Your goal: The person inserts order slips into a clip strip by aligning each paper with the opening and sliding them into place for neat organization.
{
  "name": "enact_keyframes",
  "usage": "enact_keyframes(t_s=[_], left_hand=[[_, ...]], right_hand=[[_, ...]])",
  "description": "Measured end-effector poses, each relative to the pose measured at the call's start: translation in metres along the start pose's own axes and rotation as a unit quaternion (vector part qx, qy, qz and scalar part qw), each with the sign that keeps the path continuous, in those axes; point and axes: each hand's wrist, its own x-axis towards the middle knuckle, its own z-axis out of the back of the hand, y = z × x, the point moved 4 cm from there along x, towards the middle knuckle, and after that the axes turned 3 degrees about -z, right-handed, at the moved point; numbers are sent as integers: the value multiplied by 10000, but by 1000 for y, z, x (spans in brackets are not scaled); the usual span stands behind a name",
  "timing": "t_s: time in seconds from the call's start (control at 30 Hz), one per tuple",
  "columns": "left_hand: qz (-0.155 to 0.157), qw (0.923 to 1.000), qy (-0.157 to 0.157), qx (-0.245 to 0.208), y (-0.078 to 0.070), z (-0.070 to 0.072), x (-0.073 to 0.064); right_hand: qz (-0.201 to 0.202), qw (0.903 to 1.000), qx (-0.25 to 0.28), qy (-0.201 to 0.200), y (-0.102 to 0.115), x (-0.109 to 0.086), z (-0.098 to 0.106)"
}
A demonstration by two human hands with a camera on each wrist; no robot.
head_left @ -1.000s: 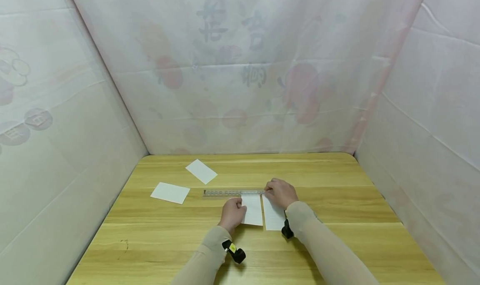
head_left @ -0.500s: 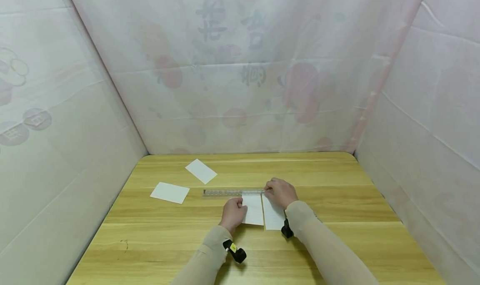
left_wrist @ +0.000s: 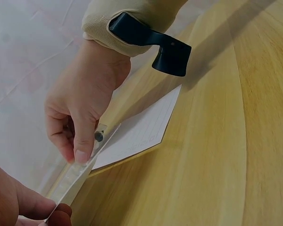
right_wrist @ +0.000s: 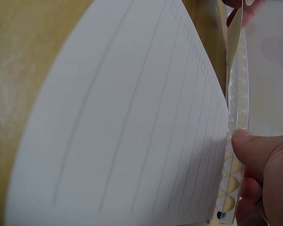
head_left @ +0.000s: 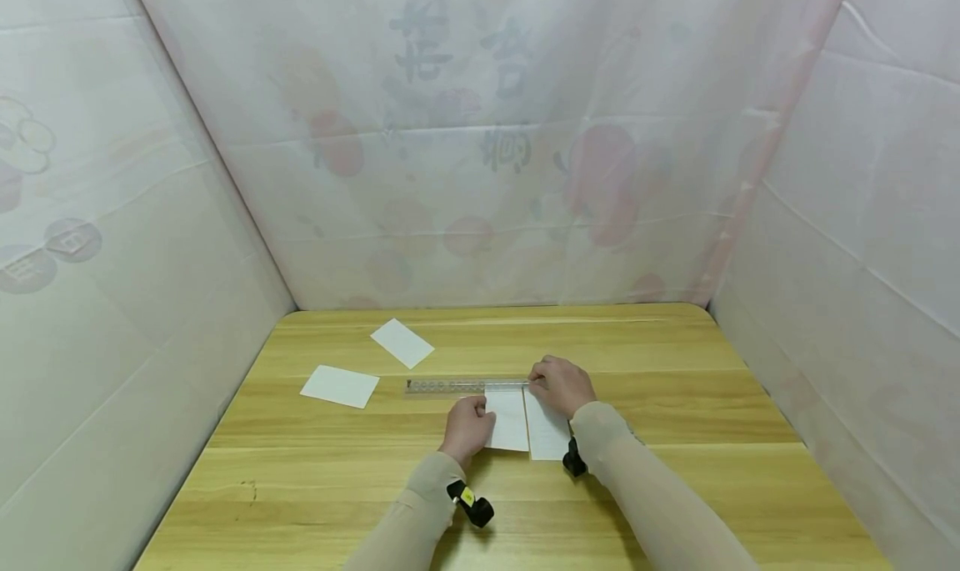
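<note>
A clear plastic strip (head_left: 446, 386) with a row of round shapes lies crosswise on the table. My right hand (head_left: 564, 385) pinches its right end between thumb and fingers, as the right wrist view shows. My left hand (head_left: 468, 426) pinches the left edge of a white card (head_left: 507, 423), whose top edge meets the strip. That card is tilted up in the left wrist view. Just right of it, a second white card (head_left: 547, 432) lies with its top at the strip, partly under my right hand. Printed lines and small boxes show on this lined card (right_wrist: 146, 117).
Two more white cards lie to the left, one nearer the back (head_left: 402, 343) and one lower (head_left: 341, 386). The wooden table (head_left: 315, 488) is enclosed by pale printed cloth walls on three sides. Black wrist cameras sit on both sleeves.
My left hand and the card it pinches have shifted very slightly right, toward the second card. My right hand stays in place on the strip.
</note>
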Motion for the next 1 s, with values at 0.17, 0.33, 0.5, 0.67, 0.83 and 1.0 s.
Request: enact_keyframes(t_s=[0.17, 0.33, 0.5, 0.67, 0.83, 1.0], left_hand=[[21, 10000, -29, 31, 1, 0, -1], [26, 10000, -19, 40, 2, 1, -2], [-12, 10000, 7, 12, 2, 5, -5], [-413, 9970, 55, 660, -6, 16, -9], [-1183, 9702, 493, 2056, -16, 20, -15], [-2106, 8884, 1261, 3880, -17, 12, -23]], right_hand=[[-1, 10000, -3, 31, 0, 0, -1], [2, 10000, 29, 45, 0, -1, -2], [3, 10000, 21, 27, 0, -2, -4], [18, 10000, 35, 42, 1, -1, -3], [74, 9999, 77, 73, 1, -1, 0], [99, 9999, 108, 62, 0, 0, 2]])
